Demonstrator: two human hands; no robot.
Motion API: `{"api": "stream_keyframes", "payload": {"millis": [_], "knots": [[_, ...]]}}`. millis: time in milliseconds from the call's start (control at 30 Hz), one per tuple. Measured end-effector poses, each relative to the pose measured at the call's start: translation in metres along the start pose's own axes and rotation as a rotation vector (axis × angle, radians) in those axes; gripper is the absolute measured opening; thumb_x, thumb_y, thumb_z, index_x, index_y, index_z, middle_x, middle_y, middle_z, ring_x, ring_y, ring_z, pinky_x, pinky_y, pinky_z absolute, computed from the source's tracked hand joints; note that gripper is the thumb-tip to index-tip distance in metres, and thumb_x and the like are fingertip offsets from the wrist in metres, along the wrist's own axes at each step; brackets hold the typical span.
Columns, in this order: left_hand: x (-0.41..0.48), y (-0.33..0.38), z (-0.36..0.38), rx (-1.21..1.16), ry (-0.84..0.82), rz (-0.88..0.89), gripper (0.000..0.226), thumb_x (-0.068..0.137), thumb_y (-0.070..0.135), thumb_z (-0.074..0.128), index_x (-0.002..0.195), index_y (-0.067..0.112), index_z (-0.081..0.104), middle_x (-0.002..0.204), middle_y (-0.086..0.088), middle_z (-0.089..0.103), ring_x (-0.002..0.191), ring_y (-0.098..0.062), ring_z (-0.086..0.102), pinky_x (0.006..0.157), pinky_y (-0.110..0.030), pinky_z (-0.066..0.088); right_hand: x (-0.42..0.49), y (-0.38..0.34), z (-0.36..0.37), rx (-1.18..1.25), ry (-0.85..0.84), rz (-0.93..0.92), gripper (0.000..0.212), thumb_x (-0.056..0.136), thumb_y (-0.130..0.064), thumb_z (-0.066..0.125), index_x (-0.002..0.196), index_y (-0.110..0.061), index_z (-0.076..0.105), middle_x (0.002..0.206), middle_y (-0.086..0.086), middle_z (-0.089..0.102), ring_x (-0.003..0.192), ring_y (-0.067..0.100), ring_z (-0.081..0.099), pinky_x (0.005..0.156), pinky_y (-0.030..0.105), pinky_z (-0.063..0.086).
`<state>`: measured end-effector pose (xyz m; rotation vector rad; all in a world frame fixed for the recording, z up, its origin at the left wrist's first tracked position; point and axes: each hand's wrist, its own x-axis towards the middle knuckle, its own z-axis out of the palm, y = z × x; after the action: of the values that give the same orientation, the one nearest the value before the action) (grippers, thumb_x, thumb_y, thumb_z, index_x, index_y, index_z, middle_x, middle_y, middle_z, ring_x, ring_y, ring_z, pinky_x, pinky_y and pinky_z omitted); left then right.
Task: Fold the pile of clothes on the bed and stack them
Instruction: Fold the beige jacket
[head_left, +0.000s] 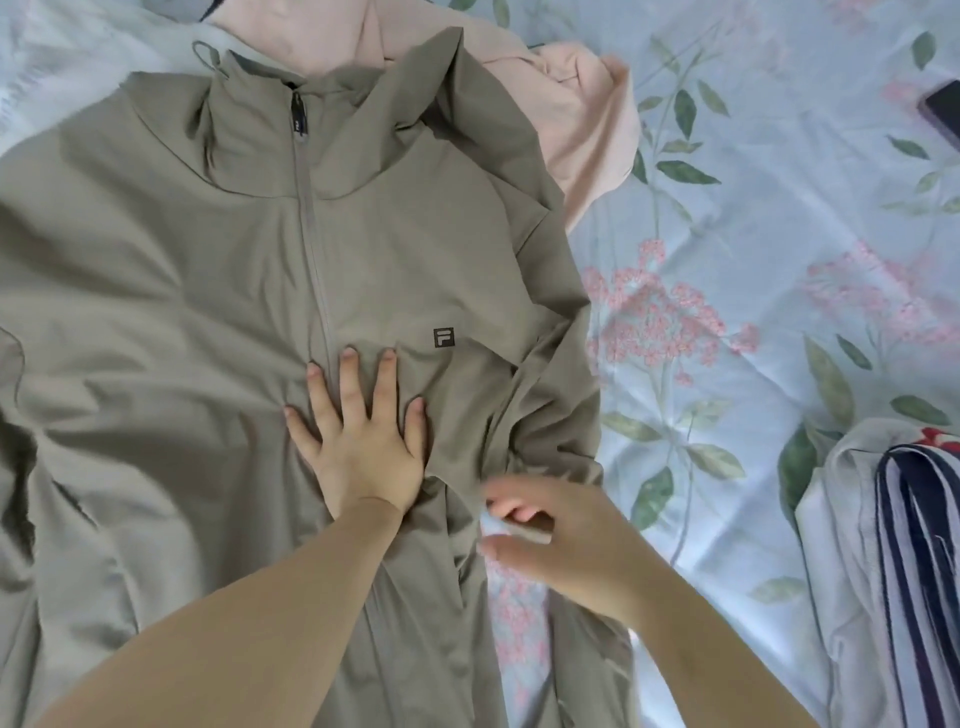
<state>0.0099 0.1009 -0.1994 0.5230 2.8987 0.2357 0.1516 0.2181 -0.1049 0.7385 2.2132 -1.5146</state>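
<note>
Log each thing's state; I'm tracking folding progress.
Jacket: spread out, zipped, not yet folded.
Left hand: pressing flat on jacket.
Right hand: blurred, fingers parted, holding nothing, at jacket's edge.
Pink garment: crumpled, partly under jacket.
Striped garment: folded, atop pale garment.

A dark flat object (943, 106), perhaps a phone, lies on the floral sheet (753, 218) at the far right edge.

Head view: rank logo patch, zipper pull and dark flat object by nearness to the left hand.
1. logo patch, just past the left hand fingertips.
2. zipper pull, up at the collar.
3. dark flat object, far upper right.
</note>
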Motion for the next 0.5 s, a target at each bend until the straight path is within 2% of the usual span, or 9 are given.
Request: {"api": "stream_keyframes", "payload": {"millis": [33, 67, 133, 167, 233, 300, 367, 433, 500], "knots": [[0.0, 0.0, 0.0, -0.017, 0.019, 0.005, 0.064, 0.088, 0.054, 0.013, 0.146, 0.033, 0.032, 0.157, -0.004, 0.022, 0.145, -0.035, 0.009, 0.112, -0.059, 0.004, -0.006, 0.002, 0.005, 0.086, -0.075, 0.041, 0.014, 0.081, -0.035, 0.068, 0.089, -0.046, 0.067, 0.087, -0.019, 0.067, 0.083, -0.007, 0.06, 0.077, 0.015, 0.049], [0.0, 0.0, 0.0, -0.029, 0.037, 0.01, 0.062, 0.089, 0.052, 0.016, 0.144, 0.032, 0.035, 0.155, -0.005, 0.026, 0.144, -0.036, 0.012, 0.112, -0.059, 0.006, -0.011, 0.008, 0.008, 0.188, 0.043, 0.066, 0.015, 0.081, -0.034, 0.066, 0.085, -0.049, 0.067, 0.083, -0.022, 0.068, 0.077, -0.007, 0.062, 0.071, 0.018, 0.052], [-0.001, -0.001, 0.002, -0.038, 0.067, 0.021, 0.06, 0.09, 0.049, 0.018, 0.143, 0.031, 0.039, 0.154, -0.006, 0.029, 0.144, -0.036, 0.015, 0.112, -0.06, 0.008, -0.016, 0.024, 0.007, 0.242, 0.543, 0.188, 0.019, 0.082, -0.034, 0.062, 0.096, -0.047, 0.062, 0.078, -0.02, 0.067, 0.07, -0.002, 0.062, 0.06, 0.021, 0.049], [-0.001, -0.001, 0.002, -0.036, 0.075, 0.026, 0.059, 0.09, 0.049, 0.019, 0.143, 0.03, 0.039, 0.154, -0.006, 0.03, 0.143, -0.037, 0.016, 0.111, -0.06, 0.009, -0.015, 0.03, 0.005, 0.209, 0.671, 0.301, 0.023, 0.082, -0.038, 0.061, 0.103, -0.043, 0.055, 0.076, -0.013, 0.065, 0.07, 0.002, 0.06, 0.06, 0.024, 0.046], [0.0, -0.002, 0.004, -0.04, 0.091, 0.034, 0.058, 0.091, 0.047, 0.021, 0.142, 0.028, 0.041, 0.153, -0.008, 0.032, 0.142, -0.038, 0.018, 0.11, -0.061, 0.01, -0.013, 0.037, 0.005, 0.097, 0.577, 0.498, 0.04, 0.081, -0.043, 0.062, 0.107, -0.041, 0.033, 0.075, -0.008, 0.06, 0.075, 0.012, 0.059, 0.063, 0.031, 0.041], [0.0, -0.003, 0.005, -0.044, 0.119, 0.049, 0.056, 0.091, 0.045, 0.025, 0.14, 0.026, 0.045, 0.151, -0.01, 0.035, 0.141, -0.04, 0.022, 0.109, -0.063, 0.013, -0.006, 0.047, 0.009, 0.07, 0.451, 0.548, 0.03, 0.086, -0.034, 0.059, 0.103, -0.038, 0.034, 0.075, -0.005, 0.06, 0.076, 0.022, 0.059, 0.06, 0.031, 0.039], [-0.001, -0.002, 0.005, -0.042, 0.14, 0.055, 0.056, 0.091, 0.044, 0.026, 0.139, 0.025, 0.046, 0.149, -0.011, 0.037, 0.14, -0.041, 0.024, 0.108, -0.064, 0.015, 0.005, 0.045, 0.0, 0.161, 0.582, 0.55, 0.004, 0.091, -0.023, 0.052, 0.089, -0.022, 0.049, 0.068, -0.001, 0.06, 0.065, 0.021, 0.058, 0.052, 0.027, 0.038], [0.0, -0.002, 0.005, -0.044, 0.138, 0.053, 0.056, 0.091, 0.044, 0.026, 0.139, 0.024, 0.047, 0.149, -0.01, 0.037, 0.14, -0.041, 0.024, 0.108, -0.064, 0.015, 0.014, 0.038, -0.019, 0.439, 0.76, 0.537, 0.014, 0.095, -0.016, 0.045, 0.081, -0.017, 0.048, 0.058, 0.004, 0.059, 0.04, 0.015, 0.053, 0.038, 0.022, 0.038], [0.0, -0.002, 0.005, -0.038, 0.135, 0.058, 0.056, 0.091, 0.043, 0.026, 0.139, 0.024, 0.047, 0.149, -0.01, 0.037, 0.14, -0.041, 0.024, 0.107, -0.064, 0.015, 0.02, 0.029, -0.046, 0.631, 1.048, 0.441, 0.019, 0.098, -0.013, 0.039, 0.08, -0.017, 0.042, 0.062, 0.003, 0.06, 0.037, 0.006, 0.054, 0.038, 0.025, 0.046]]}}
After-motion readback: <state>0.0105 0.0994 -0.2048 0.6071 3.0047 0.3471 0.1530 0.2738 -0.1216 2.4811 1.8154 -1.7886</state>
